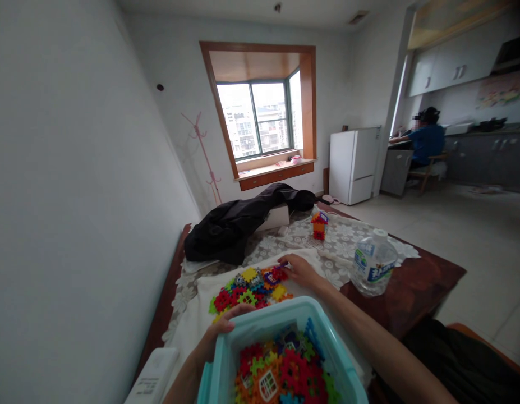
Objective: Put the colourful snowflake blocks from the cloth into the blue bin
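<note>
A teal plastic bin (331,331) full of colourful interlocking building pieces (280,370) is tilted close in front of me. My left hand (229,321) grips the bin's far left rim. Beyond it, a pile of similar pieces (247,289) in red, yellow, green, blue and orange lies on a white cloth (209,286). My right hand (300,270) reaches past the bin to the right end of that pile. Its fingertips are at a purple and red piece (280,271), but whether they grip it is unclear.
A small house of red and orange pieces (319,225) stands farther back. A large clear plastic bottle (374,264) is at the right, a black garment (230,227) over a white box behind. A white case (152,376) lies at lower left. A person in blue (428,140) sits in the kitchen.
</note>
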Tool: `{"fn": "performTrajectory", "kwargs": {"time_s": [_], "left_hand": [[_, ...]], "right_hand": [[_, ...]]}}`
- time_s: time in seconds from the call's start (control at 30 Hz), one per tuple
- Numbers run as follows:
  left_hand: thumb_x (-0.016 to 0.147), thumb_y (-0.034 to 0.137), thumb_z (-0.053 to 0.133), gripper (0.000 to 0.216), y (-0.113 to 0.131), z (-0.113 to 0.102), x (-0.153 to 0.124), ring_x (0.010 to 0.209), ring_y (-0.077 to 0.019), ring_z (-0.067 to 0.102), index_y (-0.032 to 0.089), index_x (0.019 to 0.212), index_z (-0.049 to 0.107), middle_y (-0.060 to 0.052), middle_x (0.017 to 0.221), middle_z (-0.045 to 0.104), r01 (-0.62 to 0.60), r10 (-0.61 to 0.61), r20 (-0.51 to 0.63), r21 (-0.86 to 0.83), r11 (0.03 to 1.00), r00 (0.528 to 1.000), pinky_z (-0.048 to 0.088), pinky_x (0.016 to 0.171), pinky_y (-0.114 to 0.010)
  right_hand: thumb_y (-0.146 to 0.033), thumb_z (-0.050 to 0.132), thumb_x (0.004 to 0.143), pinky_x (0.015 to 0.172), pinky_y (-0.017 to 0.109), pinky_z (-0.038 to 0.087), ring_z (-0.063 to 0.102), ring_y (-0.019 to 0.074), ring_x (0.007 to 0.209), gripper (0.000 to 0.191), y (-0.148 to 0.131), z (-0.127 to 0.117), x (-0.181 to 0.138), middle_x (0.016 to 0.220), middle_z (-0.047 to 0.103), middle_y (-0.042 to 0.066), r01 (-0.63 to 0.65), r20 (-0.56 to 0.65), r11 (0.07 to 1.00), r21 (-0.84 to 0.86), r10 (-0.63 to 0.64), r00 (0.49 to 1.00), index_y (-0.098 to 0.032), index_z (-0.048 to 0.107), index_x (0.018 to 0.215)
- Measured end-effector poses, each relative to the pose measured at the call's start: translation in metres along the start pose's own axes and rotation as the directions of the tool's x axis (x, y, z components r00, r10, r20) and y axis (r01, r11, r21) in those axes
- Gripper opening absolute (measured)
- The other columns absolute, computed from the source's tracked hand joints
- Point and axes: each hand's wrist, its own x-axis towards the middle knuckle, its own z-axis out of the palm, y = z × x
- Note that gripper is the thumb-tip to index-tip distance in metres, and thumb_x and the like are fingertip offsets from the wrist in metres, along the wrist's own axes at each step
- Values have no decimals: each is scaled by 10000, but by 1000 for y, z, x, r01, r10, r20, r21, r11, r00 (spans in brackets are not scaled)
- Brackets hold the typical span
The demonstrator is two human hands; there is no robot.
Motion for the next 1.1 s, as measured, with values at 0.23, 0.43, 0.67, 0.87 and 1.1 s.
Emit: {"fn": "performTrajectory", "kwargs": {"time_s": [0.23, 0.43, 0.67, 0.87, 1.1], "left_hand": [[703, 354, 749, 623, 3, 5, 0, 1112, -343, 717, 195, 1306, 760, -123, 1286, 747, 5, -5, 2, 18, 1000, 1000, 549, 882, -358], [694, 352, 743, 634, 1, 6, 0, 1163, -333, 698, 184, 1304, 756, -110, 1280, 750, -10, 11, -20, 19, 1000, 1000, 534, 898, -332], [696, 373, 739, 671, 2, 8, 0, 1214, -374, 681, 199, 1344, 742, -115, 1320, 736, -17, 17, -11, 47, 999, 1000, 528, 1004, -415], [698, 426, 755, 777, 4, 9, 3, 1238, -424, 661, 270, 1454, 663, -111, 1387, 708, -5, 3, 28, 53, 999, 1000, 537, 998, -482], [709, 345, 709, 770, 2, 10, 0, 1210, -378, 675, 212, 1465, 641, -135, 1425, 671, -32, 31, 30, 15, 999, 999, 515, 1044, -460]], "right_hand": [[-277, 742, 919, 931, 364, 474, 651, 279, 1037, 203, -13, -5, -2, 1090, 763, 79, 101, 151, 993, -61, -91, 984, -226, 726, 1116], [-200, 730, 849, 825, 315, 448, 615, 234, 920, 205, -5, 0, -2, 1034, 712, 66, 39, 126, 996, -80, -29, 992, -206, 659, 1040], [-271, 736, 840, 781, 310, 443, 591, 216, 860, 230, -1, 0, -3, 975, 670, 31, -51, 17, 998, -25, 51, 999, -227, 593, 1015], [-181, 676, 813, 985, 389, 484, 620, 254, 1076, 241, -7, 7, -3, 1178, 683, 71, 100, -64, 980, 171, -91, 994, -237, 575, 1024], [-123, 673, 749, 991, 391, 459, 593, 266, 1076, 274, -21, 13, -6, 1151, 694, 68, 127, 132, 991, 51, -133, 982, -232, 600, 990]]}}
